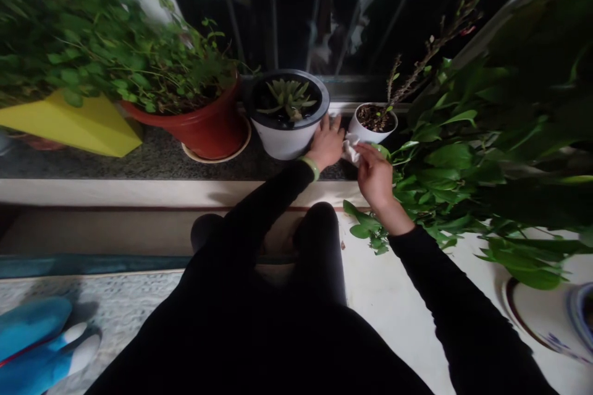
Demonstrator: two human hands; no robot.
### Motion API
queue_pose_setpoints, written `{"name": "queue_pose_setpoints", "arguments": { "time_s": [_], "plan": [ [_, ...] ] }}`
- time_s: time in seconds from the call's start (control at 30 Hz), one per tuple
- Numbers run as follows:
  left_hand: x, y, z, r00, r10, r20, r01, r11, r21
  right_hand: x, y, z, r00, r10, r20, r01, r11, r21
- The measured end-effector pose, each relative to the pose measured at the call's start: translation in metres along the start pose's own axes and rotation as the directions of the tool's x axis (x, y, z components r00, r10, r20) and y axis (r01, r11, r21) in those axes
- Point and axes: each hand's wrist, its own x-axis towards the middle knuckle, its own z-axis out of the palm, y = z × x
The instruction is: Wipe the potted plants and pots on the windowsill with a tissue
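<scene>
The right hand (pixel 376 180) held a wad (pixel 351 147).
Its fingers clamped the wad at their tips; left of them, the left hand (pixel 327 145) spread its fingers beside the large pot (pixel 281 139). Beyond the right fingers stood the small pot (pixel 370 134).

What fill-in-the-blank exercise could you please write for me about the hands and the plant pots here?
The crumpled wad in the right hand is coloured ____.
The bracelet circles the ____ wrist.
The angular container beside the red pot is coloured ____.

Missing words: white; left; yellow.
</scene>
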Motion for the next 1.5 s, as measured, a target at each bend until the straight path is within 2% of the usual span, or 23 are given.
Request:
{"name": "queue_pose_setpoints", "arguments": {
  "time_s": [0.1,0.27,0.37,0.5,0.57,0.63,0.7,0.83,1.03,1.2,1.33,1.5],
  "plan": [
    [-0.003,0.002,-0.007,0.994,-0.032,0.105,0.023,0.996,0.086,0.002,-0.004,0.004,0.998,-0.007,-0.069,0.005,1.0,-0.031],
    [-0.028,0.01,-0.02,0.992,-0.055,0.111,0.03,0.977,0.213,0.013,0.001,0.029,0.997,-0.073,0.009,0.073,0.997,0.004],
    [-0.037,0.012,-0.021,0.991,-0.061,0.122,0.03,0.971,0.237,0.043,0.008,0.051,0.995,-0.077,0.056,0.072,0.994,0.085],
    [-0.042,0.009,-0.02,0.993,-0.037,0.109,0.011,0.973,0.231,0.104,0.019,0.082,0.988,0.026,0.153,-0.049,0.988,0.146],
    [-0.043,0.008,-0.021,0.993,-0.033,0.111,0.007,0.974,0.227,0.13,0.025,0.093,0.968,0.032,0.248,-0.075,0.983,0.168],
    [-0.045,0.007,-0.023,0.993,-0.033,0.116,0.006,0.974,0.225,0.146,0.029,0.1,0.936,-0.012,0.352,-0.051,0.985,0.168],
    [-0.047,0.007,-0.025,0.991,-0.025,0.133,-0.005,0.975,0.221,0.151,0.032,0.102,0.902,-0.028,0.43,-0.01,0.996,0.087],
    [-0.05,0.006,-0.029,0.986,-0.006,0.169,-0.027,0.981,0.191,0.137,0.033,0.093,0.883,0.04,0.468,0.015,0.994,-0.112],
    [-0.053,0.004,-0.03,0.992,0.018,0.128,-0.04,0.984,0.174,0.084,0.035,0.063,0.882,0.008,0.471,0.071,0.986,-0.151],
    [-0.055,0.003,-0.03,0.995,0.027,0.101,-0.046,0.98,0.193,0.046,0.031,0.04,0.916,-0.039,0.399,0.117,0.978,-0.173],
    [-0.054,-0.001,-0.024,0.995,0.093,0.028,-0.097,0.981,0.167,0.038,0.025,0.031,0.931,-0.036,0.363,0.116,0.973,-0.2],
    [-0.048,-0.01,-0.024,0.981,0.182,-0.06,-0.182,0.983,0.001,0.039,0.01,0.022,0.968,-0.044,0.247,0.079,0.988,-0.132]
  ]
}}
